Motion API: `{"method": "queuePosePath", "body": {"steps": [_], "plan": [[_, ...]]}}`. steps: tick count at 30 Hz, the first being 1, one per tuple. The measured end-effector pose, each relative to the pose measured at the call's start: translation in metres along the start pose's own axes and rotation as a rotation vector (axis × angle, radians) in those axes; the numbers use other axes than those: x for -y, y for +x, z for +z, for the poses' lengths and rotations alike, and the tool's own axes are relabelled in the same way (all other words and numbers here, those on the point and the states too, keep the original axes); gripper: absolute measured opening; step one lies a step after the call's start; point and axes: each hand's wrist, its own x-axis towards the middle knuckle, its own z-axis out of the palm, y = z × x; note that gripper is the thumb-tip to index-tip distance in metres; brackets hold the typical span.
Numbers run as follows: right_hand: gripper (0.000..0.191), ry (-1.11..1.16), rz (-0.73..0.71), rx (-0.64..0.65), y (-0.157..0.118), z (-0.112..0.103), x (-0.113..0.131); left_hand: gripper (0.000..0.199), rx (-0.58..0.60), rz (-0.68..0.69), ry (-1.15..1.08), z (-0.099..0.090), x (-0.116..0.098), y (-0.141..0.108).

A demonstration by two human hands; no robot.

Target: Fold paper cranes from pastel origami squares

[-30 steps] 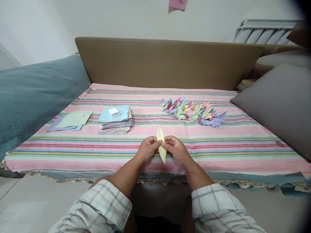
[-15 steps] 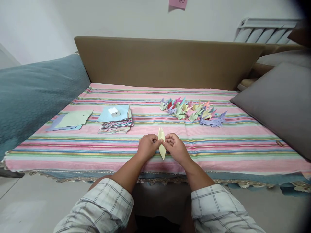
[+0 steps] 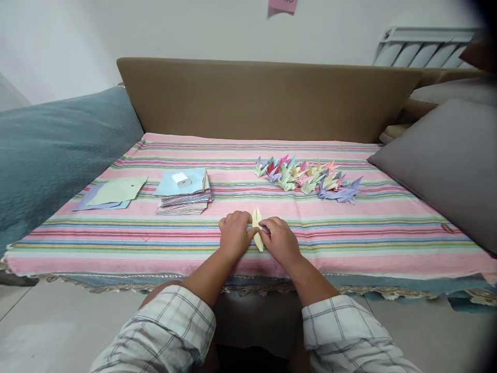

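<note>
A narrow, pale yellow piece of folded paper [image 3: 258, 242] stands lengthwise between my hands, over the striped cloth near its front edge. My left hand [image 3: 235, 233] pinches it from the left, thumb across its middle. From the right, my right hand [image 3: 280, 239] grips the same paper with thumb and forefinger, the other fingers curled under. The thumbs nearly meet on the paper. Past my hands, to the right, lies a group of folded paper cranes [image 3: 287, 178] in many colours.
Left of my hands sits a stack of coloured paper squares [image 3: 184, 202] with a white charger-like block [image 3: 181, 179] on top. Loose paper sheets [image 3: 116, 191] lie farther left. A grey cushion [image 3: 446, 160] is at right, a blue-covered armrest [image 3: 66, 150] at left, a brown backrest [image 3: 267, 101] behind.
My fingers have shifted on the yellow paper, which now looks narrower and a little shorter. My left hand lies flatter beside it, and my right fingers have curled in more. The view moved slightly.
</note>
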Motion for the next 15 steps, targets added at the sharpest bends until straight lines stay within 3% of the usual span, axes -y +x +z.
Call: {"method": "queuePosePath", "body": {"steps": [6, 15], "plan": [[0.028, -0.067, -0.092, 0.035, 0.0023, 0.0016, -0.0068, 0.025, 0.027, 0.098, 0.096, -0.0004, 0.0021, -0.0054], [0.037, -0.167, -0.030, 0.078, 0.0010, 0.0040, -0.0059, 0.032, 0.104, 0.102, 0.159, -0.0002, 0.0013, -0.0023]]}}
